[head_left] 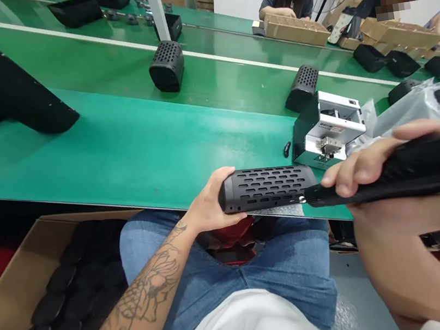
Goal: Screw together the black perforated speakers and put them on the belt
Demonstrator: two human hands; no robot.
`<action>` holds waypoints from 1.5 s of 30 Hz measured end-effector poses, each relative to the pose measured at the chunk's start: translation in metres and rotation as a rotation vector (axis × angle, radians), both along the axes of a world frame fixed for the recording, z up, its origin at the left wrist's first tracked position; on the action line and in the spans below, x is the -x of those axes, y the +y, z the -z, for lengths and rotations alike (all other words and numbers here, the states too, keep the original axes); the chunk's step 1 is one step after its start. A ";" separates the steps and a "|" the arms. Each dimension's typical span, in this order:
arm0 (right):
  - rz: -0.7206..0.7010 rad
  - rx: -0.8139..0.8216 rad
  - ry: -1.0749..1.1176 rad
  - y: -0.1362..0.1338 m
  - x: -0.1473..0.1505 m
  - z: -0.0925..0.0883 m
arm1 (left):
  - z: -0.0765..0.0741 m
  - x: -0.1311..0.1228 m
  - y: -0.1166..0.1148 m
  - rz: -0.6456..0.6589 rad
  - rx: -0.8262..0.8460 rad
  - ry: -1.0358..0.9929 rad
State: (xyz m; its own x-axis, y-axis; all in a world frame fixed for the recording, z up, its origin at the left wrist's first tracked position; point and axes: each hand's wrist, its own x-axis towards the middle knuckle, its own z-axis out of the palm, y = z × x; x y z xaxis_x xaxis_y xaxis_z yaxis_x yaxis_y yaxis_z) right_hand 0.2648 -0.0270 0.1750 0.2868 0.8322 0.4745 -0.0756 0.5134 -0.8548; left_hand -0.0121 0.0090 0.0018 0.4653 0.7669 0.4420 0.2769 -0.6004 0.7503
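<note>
A black perforated speaker housing (267,186) sits just over the front edge of the green surface (118,147). The left hand (209,205) grips one end, wrapped around it, with the tattooed forearm (140,298) angling up from lower left. The right hand (364,171) closes around a black electric screwdriver (419,171), whose metal tip (303,198) meets the housing's other end. Just beyond stands a white-and-black screw feeder (326,127), its small label too small to read. At lower left, a cardboard box (11,290) holds black parts (64,315).
</note>
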 end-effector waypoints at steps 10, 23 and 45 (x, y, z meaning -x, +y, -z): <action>-0.206 -0.017 0.000 0.000 0.041 0.014 | 0.004 -0.002 0.001 0.004 -0.033 -0.049; -0.248 0.100 0.007 0.002 0.054 0.011 | 0.002 -0.003 0.001 0.000 -0.044 -0.039; 0.242 -0.167 0.039 0.058 -0.022 0.003 | 0.005 -0.006 -0.001 -0.016 -0.127 0.005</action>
State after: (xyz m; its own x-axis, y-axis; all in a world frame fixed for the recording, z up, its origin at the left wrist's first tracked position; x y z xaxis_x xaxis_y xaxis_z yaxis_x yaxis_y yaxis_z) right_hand 0.2873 0.0310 0.1723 0.4877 0.6490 0.5839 0.0353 0.6537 -0.7559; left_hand -0.0065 0.0083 -0.0034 0.4563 0.7122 0.5334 0.2906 -0.6859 0.6672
